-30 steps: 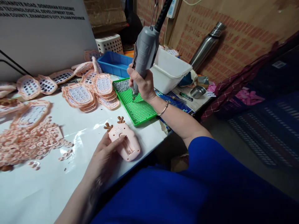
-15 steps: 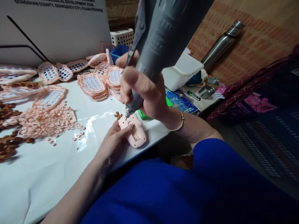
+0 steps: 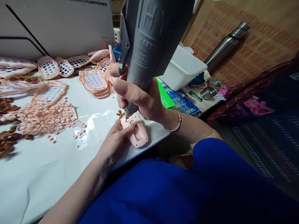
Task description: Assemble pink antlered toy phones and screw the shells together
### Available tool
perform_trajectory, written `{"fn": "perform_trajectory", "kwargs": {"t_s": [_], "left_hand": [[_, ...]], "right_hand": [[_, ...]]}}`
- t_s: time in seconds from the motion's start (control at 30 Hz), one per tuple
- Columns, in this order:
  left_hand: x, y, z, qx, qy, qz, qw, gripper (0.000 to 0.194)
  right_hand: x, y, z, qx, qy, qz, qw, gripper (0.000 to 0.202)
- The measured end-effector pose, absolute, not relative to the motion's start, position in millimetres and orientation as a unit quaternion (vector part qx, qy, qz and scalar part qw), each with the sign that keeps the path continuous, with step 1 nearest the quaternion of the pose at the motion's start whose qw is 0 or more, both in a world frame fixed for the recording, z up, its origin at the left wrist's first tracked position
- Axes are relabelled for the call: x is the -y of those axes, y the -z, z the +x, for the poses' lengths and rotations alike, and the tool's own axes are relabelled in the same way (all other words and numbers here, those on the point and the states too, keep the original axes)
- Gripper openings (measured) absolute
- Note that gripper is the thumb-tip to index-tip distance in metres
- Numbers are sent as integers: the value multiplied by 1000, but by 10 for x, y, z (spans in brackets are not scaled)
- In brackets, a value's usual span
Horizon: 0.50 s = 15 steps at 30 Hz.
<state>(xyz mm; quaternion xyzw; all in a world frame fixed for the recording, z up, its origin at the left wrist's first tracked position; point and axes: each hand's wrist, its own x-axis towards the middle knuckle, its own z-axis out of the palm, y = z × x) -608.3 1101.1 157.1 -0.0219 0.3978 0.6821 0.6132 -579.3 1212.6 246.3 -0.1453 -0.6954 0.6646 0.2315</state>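
Observation:
My left hand (image 3: 116, 137) is closed on a pink plastic toy casing (image 3: 141, 138), thumb across its back near a rectangular battery recess. Small screw holes dot the casing, and a brown antler-shaped piece (image 3: 120, 114) sticks out at its top. Wrapped round the lower body of a grey electric screwdriver (image 3: 147, 46) is my right hand (image 3: 140, 96), with fingers around its narrow end. The screwdriver's tip points down at the upper left screw hole of the casing; whether a screw sits there is too small to tell.
On the white table (image 3: 58, 171) lie a heap of small pink rings (image 3: 53, 116), brown pieces (image 3: 7, 140) and stacked pink shell parts (image 3: 94, 81). To the right are a green tray (image 3: 164, 93), a white bin (image 3: 184, 68), a metal cup (image 3: 208, 92) and a steel flask (image 3: 224, 46).
The screwdriver has become more upright in view and its tip sits at the casing's upper left hole. The view has shifted slightly; both holds stay the same.

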Motion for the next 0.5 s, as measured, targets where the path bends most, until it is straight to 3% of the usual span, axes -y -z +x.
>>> {"fn": "perform_trajectory", "kwargs": {"t_s": [0.23,0.5], "left_hand": [[-11005,-1555,-6074,-394,-675,-14,624,43],[-11007,-1518,-6060,-428,-668,11,609,38]], "right_hand": [[-12108,-2341,-5787,693,-678,-173,174,33],[-12116,-2277,-5754,741,-629,-161,171,47]]}}
